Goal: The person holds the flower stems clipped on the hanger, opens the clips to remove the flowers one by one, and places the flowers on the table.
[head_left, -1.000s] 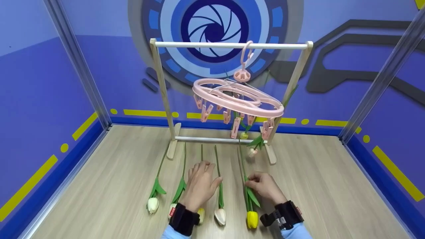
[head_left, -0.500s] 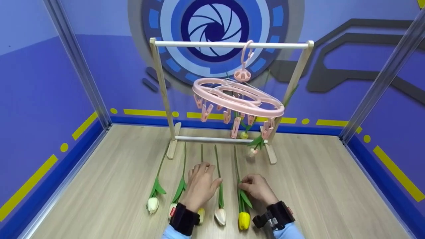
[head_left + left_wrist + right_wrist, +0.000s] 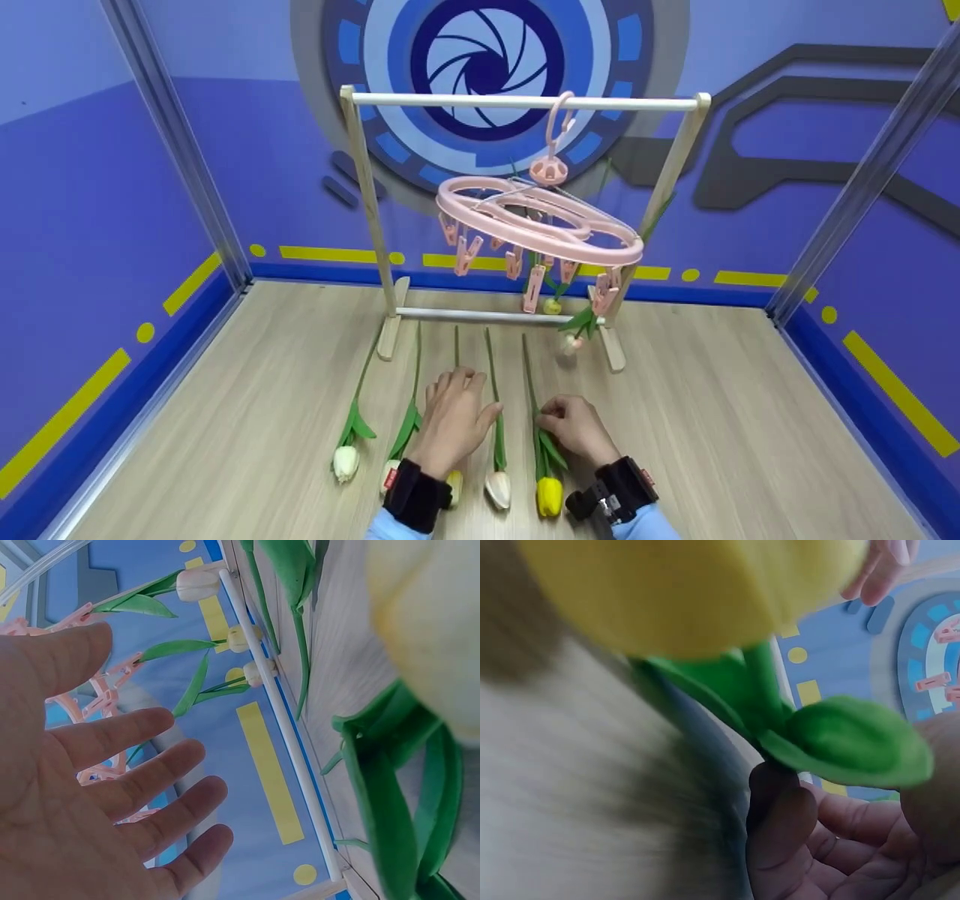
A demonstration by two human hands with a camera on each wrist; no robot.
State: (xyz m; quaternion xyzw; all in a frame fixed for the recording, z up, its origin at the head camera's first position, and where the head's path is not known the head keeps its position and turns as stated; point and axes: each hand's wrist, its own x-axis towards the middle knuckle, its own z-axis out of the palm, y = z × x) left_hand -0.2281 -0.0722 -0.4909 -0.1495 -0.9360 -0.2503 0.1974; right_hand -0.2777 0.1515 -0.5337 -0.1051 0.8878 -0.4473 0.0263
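Observation:
My right hand pinches the stem of a yellow tulip, whose bloom points toward me on the table. In the right wrist view its bloom fills the top, and the fingertips grip just below the leaves. With fingers extended, my left hand is over the row of tulips, holding nothing; its palm shows in the left wrist view. Beside its thumb lies a pinkish-white tulip. Partly hidden by the left hand and wrist are a pale yellow tulip and a whitish one.
A white tulip lies at the row's left end. Behind the row stands a wooden rack, with a tilted pink clip hanger on its bar. Tulips hang head down from its clips, among them a pale one at the right.
My right hand has moved left and slightly toward me, bringing the yellow tulip nearer the pinkish-white one, then slowed. My left hand has stayed in place.

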